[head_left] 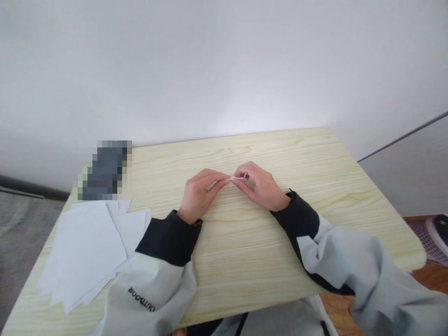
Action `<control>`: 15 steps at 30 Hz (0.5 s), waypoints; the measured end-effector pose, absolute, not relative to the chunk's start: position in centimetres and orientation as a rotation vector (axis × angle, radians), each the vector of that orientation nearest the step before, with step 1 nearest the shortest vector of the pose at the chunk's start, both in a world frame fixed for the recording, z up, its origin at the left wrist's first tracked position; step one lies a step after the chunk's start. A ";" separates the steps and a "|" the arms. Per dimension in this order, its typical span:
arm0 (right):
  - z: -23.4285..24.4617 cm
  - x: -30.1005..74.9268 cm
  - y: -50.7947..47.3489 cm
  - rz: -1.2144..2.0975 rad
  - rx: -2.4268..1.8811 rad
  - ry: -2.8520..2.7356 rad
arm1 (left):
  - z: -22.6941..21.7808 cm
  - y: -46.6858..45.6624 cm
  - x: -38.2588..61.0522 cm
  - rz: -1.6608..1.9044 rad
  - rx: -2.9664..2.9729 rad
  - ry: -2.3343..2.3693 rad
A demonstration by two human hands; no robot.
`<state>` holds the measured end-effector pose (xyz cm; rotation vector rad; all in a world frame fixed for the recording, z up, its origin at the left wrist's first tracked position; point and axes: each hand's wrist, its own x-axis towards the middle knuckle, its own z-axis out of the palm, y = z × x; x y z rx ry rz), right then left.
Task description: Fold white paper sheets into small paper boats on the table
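Over the middle of the table, my left hand (204, 190) and my right hand (258, 186) meet fingertip to fingertip. Between them is a small, thin, folded piece of white paper (241, 178), seen nearly edge-on. The thumb and fingers of my left hand pinch its left end. My right hand grips it from the right, with fingers curled around it. Most of the paper is covered by the fingers, so its full shape is hidden.
The wood-grain table (238, 261) stands against a white wall (224, 70). A loose stack of white paper sheets (87, 247) lies at the left, partly beside my left sleeve. Behind it is a dark, pixelated flat object (105, 170). A purple basket (427, 238) is on the floor at right.
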<state>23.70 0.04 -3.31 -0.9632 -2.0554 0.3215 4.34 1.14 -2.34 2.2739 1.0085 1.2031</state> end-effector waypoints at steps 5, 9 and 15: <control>-3.2 23.9 0.1 0.286 -0.934 -2.073 | -2.2 1.0 4.3 1.193 2.220 1.081; -3.2 23.8 0.1 0.242 -0.979 -2.043 | -2.1 0.9 4.4 1.205 2.238 1.109; -3.3 23.8 0.3 0.292 -1.003 -1.934 | -2.3 1.0 4.3 1.206 2.156 1.197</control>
